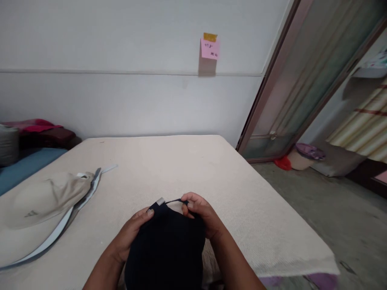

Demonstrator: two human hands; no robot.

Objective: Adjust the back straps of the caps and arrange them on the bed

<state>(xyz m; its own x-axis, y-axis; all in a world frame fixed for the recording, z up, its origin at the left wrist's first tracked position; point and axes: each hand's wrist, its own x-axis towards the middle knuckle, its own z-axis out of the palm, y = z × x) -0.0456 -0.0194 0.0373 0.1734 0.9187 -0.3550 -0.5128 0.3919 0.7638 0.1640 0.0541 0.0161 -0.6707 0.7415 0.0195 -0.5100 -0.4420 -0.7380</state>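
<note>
A black cap is held near the table's front edge, its back opening facing away from me. My left hand grips its left side, thumb on top beside a small grey-white tab. My right hand pinches the thin dark back strap at the right of the opening. The strap spans the gap between both hands. To the left lies a beige cap with a dark three-bar logo and a pale strap end sticking out. The black cap's lower part runs out of view.
A cream cloth covers the table, which stands against a white wall. A pink note is taped there. At the left are a blue surface and dark red fabric. A lined bin stands on the floor right, by a sliding door.
</note>
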